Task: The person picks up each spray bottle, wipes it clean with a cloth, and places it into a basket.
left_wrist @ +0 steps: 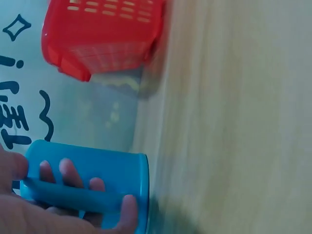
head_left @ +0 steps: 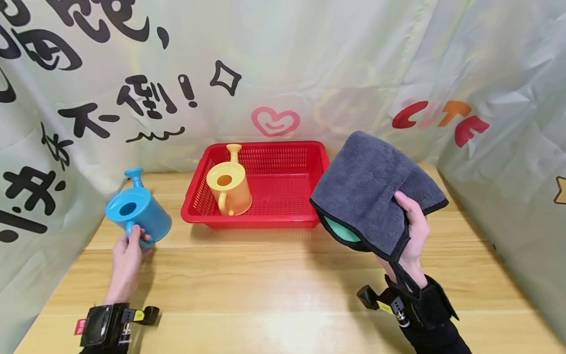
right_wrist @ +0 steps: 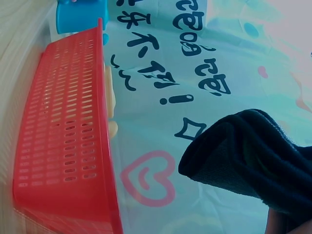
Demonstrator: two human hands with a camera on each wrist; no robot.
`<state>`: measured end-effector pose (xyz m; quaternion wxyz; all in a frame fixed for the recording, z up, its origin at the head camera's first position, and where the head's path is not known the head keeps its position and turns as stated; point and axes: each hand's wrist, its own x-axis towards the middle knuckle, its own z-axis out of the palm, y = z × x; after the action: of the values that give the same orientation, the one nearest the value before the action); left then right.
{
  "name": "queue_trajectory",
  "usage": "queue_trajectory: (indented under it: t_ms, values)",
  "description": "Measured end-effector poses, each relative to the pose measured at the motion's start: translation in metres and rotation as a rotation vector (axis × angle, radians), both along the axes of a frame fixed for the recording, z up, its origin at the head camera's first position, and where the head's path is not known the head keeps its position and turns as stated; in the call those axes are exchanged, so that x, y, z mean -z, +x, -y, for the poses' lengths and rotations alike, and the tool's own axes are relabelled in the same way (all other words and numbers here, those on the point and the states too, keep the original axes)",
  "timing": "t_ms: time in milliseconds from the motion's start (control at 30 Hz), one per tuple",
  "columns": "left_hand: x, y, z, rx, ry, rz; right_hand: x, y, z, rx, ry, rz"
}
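My left hand (head_left: pixel 128 253) grips the handle of a blue toy watering can (head_left: pixel 152 216) at the left of the table. In the left wrist view, fingers (left_wrist: pixel 70 173) curl round that handle on the can's side. A folded grey cloth (head_left: pixel 367 191) with black edging and a green underside is held up in my right hand (head_left: pixel 415 231), thumb on its top face. The cloth hangs above the table, right of the red basket (head_left: pixel 283 219). Inside that basket, at its left end, stands a yellow watering can (head_left: pixel 236 191), spout pointing to the back.
The wooden table (head_left: pixel 265 285) runs between fabric walls (head_left: pixel 353 59) printed with black characters, a pink heart and coloured letters. Behind the basket the back wall rises close to the table's far edge. Each wrist wears a black camera strap (head_left: pixel 103 324).
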<state>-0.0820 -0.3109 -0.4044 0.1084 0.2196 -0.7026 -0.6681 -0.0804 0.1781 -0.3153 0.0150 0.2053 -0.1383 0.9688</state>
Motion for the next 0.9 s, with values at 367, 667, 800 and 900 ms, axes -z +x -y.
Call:
queue_trajectory:
  t_ms: [367, 667, 800, 900]
  values:
    - [-0.008, 0.004, -0.006, 0.076, 0.263, -0.261, -0.001, 0.001, 0.004, 0.018, 0.017, 0.009]
    - [-0.059, 0.020, -0.070, 0.092, 0.115, -0.534, -0.003, 0.004, 0.004, 0.062, 0.065, 0.030]
    - [-0.080, 0.029, -0.096, 0.147, 0.055, -0.682, -0.003, 0.004, 0.004, 0.040, 0.038, 0.015]
    - [-0.090, 0.033, -0.113, 0.236, 0.039, -0.810, -0.003, 0.005, 0.004, 0.011, 0.016, 0.009]
